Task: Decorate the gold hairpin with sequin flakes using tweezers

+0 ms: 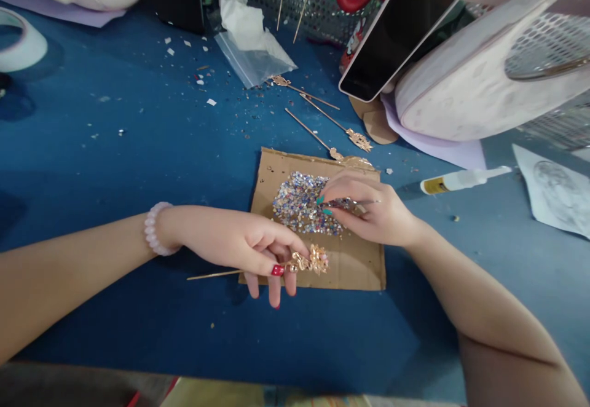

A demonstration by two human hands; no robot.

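Left hand (225,238) had thumb and forefinger pinched on a gold pin (319,259); its ornament sat above the near part of the card (343,275), shaft pointing left. Right hand (387,213) had fingertips closed on a thin tool (369,202) over gems (297,204) spread on the card. Bottle (454,181) was right of the card

Soft light casts faint shadows; edges stretch.

L hand (230,238) holds gold flower pin (318,259) over near part of cardboard (345,275); R hand (380,213) w/ thin tool (371,202) at gem pile (297,201). Bottle (454,181) right; phone (401,32) far R.
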